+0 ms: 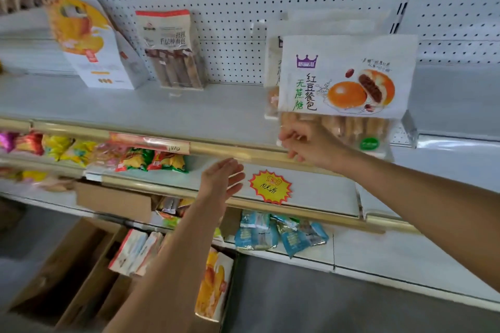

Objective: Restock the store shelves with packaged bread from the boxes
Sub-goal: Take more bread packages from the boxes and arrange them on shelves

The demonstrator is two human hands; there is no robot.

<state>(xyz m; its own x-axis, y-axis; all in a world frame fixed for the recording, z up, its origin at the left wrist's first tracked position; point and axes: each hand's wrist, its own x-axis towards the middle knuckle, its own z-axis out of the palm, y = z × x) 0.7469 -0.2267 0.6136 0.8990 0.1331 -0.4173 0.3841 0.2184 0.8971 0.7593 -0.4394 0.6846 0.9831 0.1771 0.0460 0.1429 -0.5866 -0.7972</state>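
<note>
A white store shelf (189,108) with a pegboard back runs across the view, seen from above. At its left stands a white and orange carton (92,43), leaning back against the pegboard. Just right of it a clear pack of long brown bread sticks (173,51) stands upright, with a red and white label on top.

Below, on the next shelf down, lie bright snack packets (151,161) in red, yellow and green. Lower left, open cardboard boxes (89,259) hold more packaged goods, among them an orange and white pack (212,285) standing on end.

In the middle, the left hand (221,180) reaches forward below the top shelf's gold edge rail (216,150). Its fingers are straight and relaxed, holding nothing and touching nothing.

Right of that hand a yellow starburst price tag (270,188) hangs on the lower rail. Under it lie blue and silver packets (281,235).

At the right, the right hand (311,143) holds a bun pack (346,81) by its lower left corner, thumb and fingers pinched on the clear bottom edge. The pack is upright, over the front of the top shelf; whether its base touches the shelf cannot be told. It is white, with a purple crown logo, Chinese writing and a picture of round buns with dark filling. Another pack (272,81) stands just behind it, mostly hidden.
</note>
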